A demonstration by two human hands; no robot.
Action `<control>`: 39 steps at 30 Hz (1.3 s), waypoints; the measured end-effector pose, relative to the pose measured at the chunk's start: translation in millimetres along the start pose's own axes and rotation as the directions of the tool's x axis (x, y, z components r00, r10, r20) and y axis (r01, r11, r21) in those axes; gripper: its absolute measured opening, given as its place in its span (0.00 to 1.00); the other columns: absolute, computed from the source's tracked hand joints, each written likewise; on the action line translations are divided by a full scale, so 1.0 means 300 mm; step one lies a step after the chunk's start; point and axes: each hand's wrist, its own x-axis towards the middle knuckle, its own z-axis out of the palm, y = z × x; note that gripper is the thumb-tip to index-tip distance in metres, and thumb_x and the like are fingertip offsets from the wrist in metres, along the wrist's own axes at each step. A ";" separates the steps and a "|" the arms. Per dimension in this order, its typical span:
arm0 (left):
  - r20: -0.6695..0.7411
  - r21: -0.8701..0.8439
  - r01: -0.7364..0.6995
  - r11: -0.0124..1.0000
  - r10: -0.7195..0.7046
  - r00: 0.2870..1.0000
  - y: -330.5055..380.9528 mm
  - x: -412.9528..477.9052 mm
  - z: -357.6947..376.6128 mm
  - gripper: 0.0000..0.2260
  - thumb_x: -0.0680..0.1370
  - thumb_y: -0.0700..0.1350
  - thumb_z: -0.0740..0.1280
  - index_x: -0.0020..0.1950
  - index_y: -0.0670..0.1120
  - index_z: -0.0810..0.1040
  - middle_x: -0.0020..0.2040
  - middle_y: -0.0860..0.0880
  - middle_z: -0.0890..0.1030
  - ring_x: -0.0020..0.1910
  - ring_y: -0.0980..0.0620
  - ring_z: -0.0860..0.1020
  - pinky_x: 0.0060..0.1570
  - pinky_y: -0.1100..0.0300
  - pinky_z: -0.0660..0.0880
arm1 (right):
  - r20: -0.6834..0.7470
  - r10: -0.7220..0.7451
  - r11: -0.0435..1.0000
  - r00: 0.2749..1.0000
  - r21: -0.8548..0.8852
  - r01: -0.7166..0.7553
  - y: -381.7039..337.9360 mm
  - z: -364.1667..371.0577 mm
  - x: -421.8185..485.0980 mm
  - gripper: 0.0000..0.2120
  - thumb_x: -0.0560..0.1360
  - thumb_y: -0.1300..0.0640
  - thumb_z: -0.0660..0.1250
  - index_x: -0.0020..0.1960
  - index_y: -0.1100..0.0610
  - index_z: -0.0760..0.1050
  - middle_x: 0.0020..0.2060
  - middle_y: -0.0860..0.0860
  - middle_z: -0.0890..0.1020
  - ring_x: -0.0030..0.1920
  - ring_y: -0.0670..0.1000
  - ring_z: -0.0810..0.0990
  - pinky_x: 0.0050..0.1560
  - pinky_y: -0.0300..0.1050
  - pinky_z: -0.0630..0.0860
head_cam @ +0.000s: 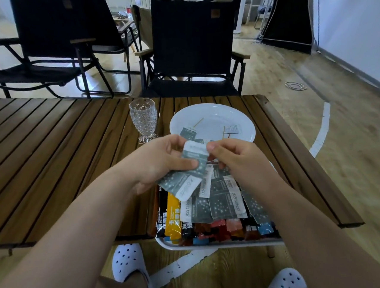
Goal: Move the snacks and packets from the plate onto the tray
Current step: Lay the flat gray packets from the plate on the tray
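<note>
Nearly cleared: last sachets gathered over the tray

Closest to me, the tray (214, 245) overhangs the near edge of the slatted table (50, 153). It is already crowded with long snack sticks (172, 217), small wrapped sweets (224, 229) and grey sachets (224, 202) laid overlapping, I judge to save room.

Just above it, the left hand (161, 163) grips a fanned bundle of grey star-printed sachets (187, 177), thumb pressed across the top and fingers curled beneath. The right hand (237, 160) pinches the upper edge of the top sachet (195, 151) between thumb and forefinger. This looks to me like squaring the bundle so it goes down in one drop.

Beyond the hands, the white plate (239, 118) holds only a dark packet (188, 132), a small white sachet (232, 128) and some toothpicks (198, 122), so little is left to move.

A cut-glass goblet (143, 117) stands just beside the plate, a knock risk on the next reach. Folding chairs (191, 42) sit behind.
</note>
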 end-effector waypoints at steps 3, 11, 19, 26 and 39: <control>0.113 0.047 0.013 0.999 -0.018 0.993 -0.010 0.009 0.026 0.16 0.76 0.35 0.73 0.62 0.42 0.75 0.51 0.39 0.87 0.51 0.40 0.86 0.47 0.51 0.84 | 0.054 0.050 0.998 0.997 0.029 -0.052 0.007 -0.011 -0.001 0.05 0.78 0.52 0.72 0.47 0.52 0.85 0.33 0.44 0.85 0.32 0.39 0.82 0.32 0.31 0.75; 0.060 -0.153 0.080 0.985 -0.071 0.996 -0.010 0.009 -0.061 0.18 0.72 0.31 0.72 0.61 0.38 0.77 0.45 0.39 0.85 0.38 0.49 0.85 0.36 0.60 0.82 | -0.013 0.069 0.996 0.997 0.048 -0.069 0.040 -0.055 -0.016 0.06 0.78 0.55 0.71 0.43 0.52 0.84 0.28 0.45 0.82 0.29 0.41 0.76 0.32 0.35 0.72; -0.222 -0.253 -0.032 0.967 -0.025 0.975 -0.029 0.044 -0.075 0.10 0.78 0.28 0.64 0.56 0.39 0.78 0.42 0.42 0.85 0.38 0.51 0.85 0.35 0.60 0.82 | 0.021 0.087 0.994 0.996 -0.073 -0.086 0.045 -0.060 -0.042 0.04 0.78 0.53 0.72 0.45 0.52 0.83 0.32 0.44 0.85 0.29 0.37 0.76 0.37 0.38 0.69; -0.260 -0.183 -0.004 0.983 -0.044 0.965 -0.016 0.035 -0.054 0.19 0.76 0.23 0.60 0.60 0.41 0.78 0.56 0.39 0.77 0.57 0.43 0.82 0.38 0.60 0.83 | 0.093 0.065 0.976 0.994 -0.215 -0.044 0.033 -0.010 -0.053 0.03 0.76 0.53 0.74 0.43 0.50 0.83 0.38 0.45 0.86 0.40 0.42 0.82 0.44 0.41 0.78; -0.354 -0.220 -0.108 0.970 0.024 0.935 -0.014 0.026 -0.057 0.13 0.76 0.37 0.74 0.59 0.45 0.80 0.47 0.44 0.86 0.37 0.53 0.86 0.33 0.60 0.83 | 0.336 -0.229 0.827 0.914 -0.428 0.365 0.009 0.083 -0.044 0.07 0.79 0.57 0.68 0.49 0.49 0.84 0.41 0.37 0.80 0.47 0.37 0.77 0.45 0.31 0.67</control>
